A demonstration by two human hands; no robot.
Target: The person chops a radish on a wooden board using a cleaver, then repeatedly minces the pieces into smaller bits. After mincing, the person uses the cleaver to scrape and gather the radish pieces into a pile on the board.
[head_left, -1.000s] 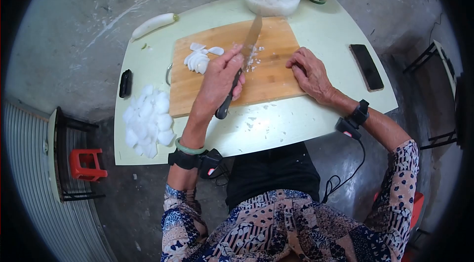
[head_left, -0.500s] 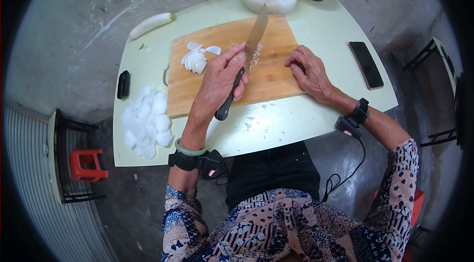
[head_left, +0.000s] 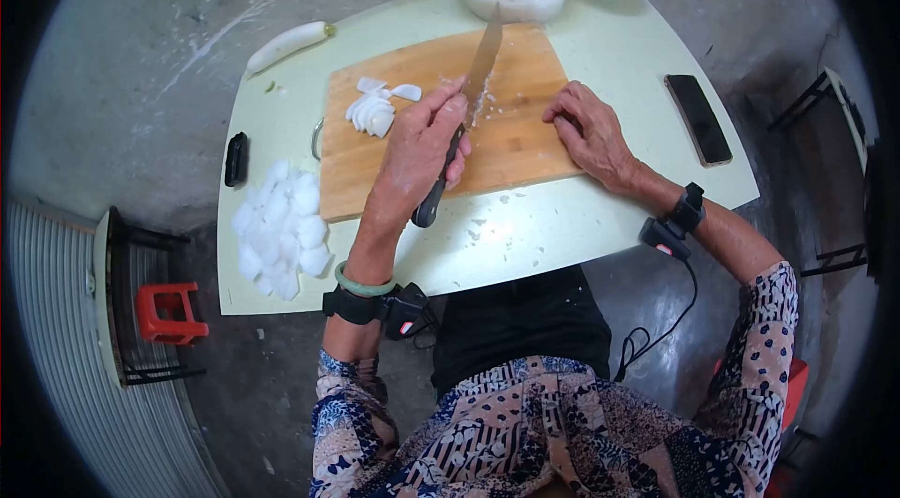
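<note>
Gripped a kitchen knife (head_left: 482, 62) in the closed left hand (head_left: 417, 156), fingers wrapped round the dark handle at mid-frame, blade pointing up the frame over the wooden cutting board (head_left: 516, 156) toward a glass bowl (head_left: 544, 6) of chopped white radish. Rested the right hand (head_left: 591, 137) on the board's right side, fingers curled, holding nothing. Left a scatter of minced radish (head_left: 483, 106) beside the blade, fanned radish slices (head_left: 372, 112) at the board's upper left, and a heap of slices (head_left: 279, 228) on the pale green surface (head_left: 525, 226) at lower left. Judged the knife stiff, light enough for one hand and sharp-edged, best taken by the handle only. Judged the wet slices slippery and brittle, best pinned flat under bent fingertips.
</note>
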